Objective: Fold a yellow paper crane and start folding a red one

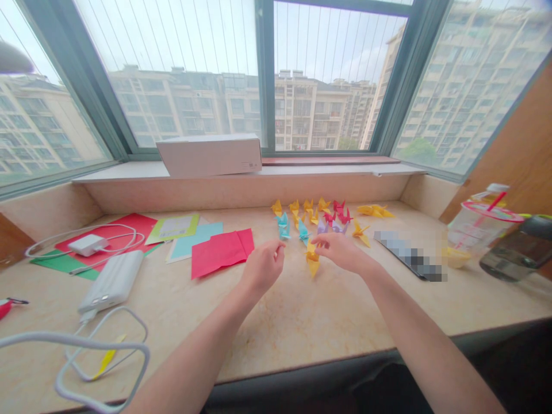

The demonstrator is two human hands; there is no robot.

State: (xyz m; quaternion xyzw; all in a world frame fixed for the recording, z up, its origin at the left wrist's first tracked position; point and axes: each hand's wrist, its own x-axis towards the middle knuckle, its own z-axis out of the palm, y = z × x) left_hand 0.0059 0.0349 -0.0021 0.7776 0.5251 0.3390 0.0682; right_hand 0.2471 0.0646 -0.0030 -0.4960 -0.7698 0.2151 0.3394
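Forearms (pixel 202 339), two, bare, reached forward. Left hand (pixel 264 267) was curled closed, nothing visible inside; right hand (pixel 340 252), half-curled, had fingertips at a yellow paper crane (pixel 313 267) between them, grasp indeterminable.

The left hand (pixel 264 263) curls just right of the folded red paper (pixel 219 254); farther right of that paper are the right hand (pixel 338 252), at 1 yellow paper bird (pixel 313 265), and 2 blue birds (pixel 283 227). Left of the paper lies a white power bank (pixel 114 280), behind it a white box (pixel 211 157), and well to its right a clear cup (pixel 478 229)
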